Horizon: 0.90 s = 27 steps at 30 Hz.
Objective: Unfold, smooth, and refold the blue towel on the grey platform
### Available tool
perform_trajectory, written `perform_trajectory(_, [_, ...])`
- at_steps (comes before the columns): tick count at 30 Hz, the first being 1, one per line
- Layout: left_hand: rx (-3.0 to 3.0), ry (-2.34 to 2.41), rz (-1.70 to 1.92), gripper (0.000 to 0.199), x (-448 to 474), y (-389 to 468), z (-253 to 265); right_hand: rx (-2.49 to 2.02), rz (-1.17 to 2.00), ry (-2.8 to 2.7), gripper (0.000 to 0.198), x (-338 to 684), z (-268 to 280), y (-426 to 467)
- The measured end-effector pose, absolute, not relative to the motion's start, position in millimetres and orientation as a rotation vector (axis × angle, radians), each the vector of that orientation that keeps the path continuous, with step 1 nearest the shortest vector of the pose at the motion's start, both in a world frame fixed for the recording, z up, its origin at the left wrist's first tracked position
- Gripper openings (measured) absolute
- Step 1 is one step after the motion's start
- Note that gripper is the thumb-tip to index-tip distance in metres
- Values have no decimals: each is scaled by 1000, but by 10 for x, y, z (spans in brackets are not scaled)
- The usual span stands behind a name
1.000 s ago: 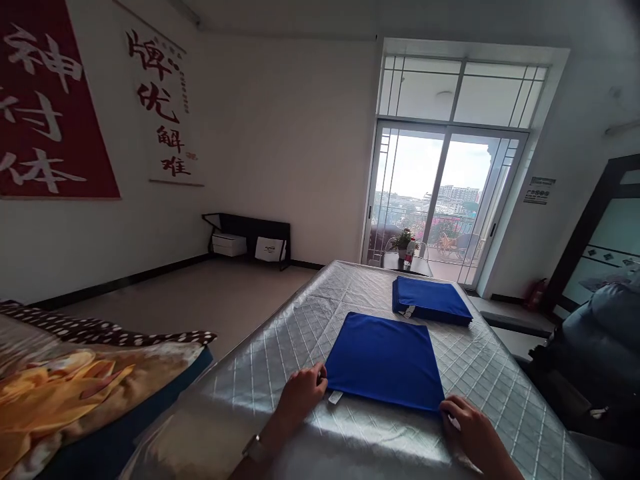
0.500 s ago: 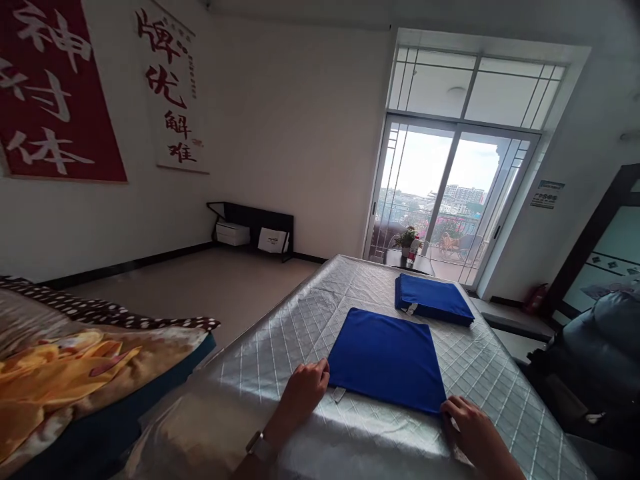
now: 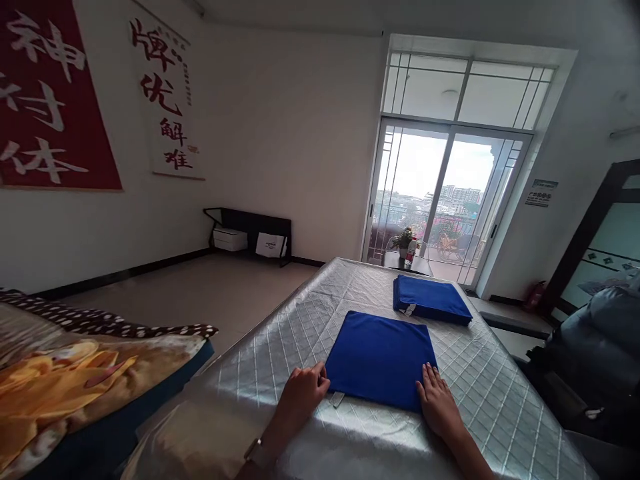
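A square blue cloth lies flat on the silver quilted mattress, a small white tag sticking out at its near edge. At its near left corner, my left hand is closed, with thumb and fingers pinching the fabric. My right hand rests flat on the near right corner and side, fingers stretched out over the cloth. Beyond it sits a stack of folded blue cloths, also with a white tag at its near left side.
A bed with a yellow patterned blanket is at the left. A black bench with white boxes stands by the wall. A small table with a plant and bottle is past the mattress. A dark bag is at the right.
My right hand has let go of the near right corner and moved inward and forward, now lying flat on the cloth's right side. My left hand stays at the left corner.
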<state>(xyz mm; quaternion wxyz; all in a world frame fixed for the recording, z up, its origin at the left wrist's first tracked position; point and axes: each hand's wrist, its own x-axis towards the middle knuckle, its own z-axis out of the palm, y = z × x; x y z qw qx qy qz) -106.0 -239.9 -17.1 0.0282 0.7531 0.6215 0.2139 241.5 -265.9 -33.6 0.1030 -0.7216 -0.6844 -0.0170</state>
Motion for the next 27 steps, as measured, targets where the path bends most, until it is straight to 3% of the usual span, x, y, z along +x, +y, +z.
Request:
perform_trajectory(11, [2463,2016,634,19,-924,-2525,29,-2150,-13,-1996,68,2449,-508,-2684])
perform_trajectory(18, [2729,1348,728,18,261,-2621,229,-2149,-19,-1958,64,2431,-537,-2682])
perform_trajectory(22, [2801,1077,746,41,1072,-2520,39,-2138,-72,-1999,62,2473,-600,-2689])
perform_trajectory(27, [2753,1204,526,62,1221,-2321,-286,-2147,-65,-2021,62,2501,-607,-2671])
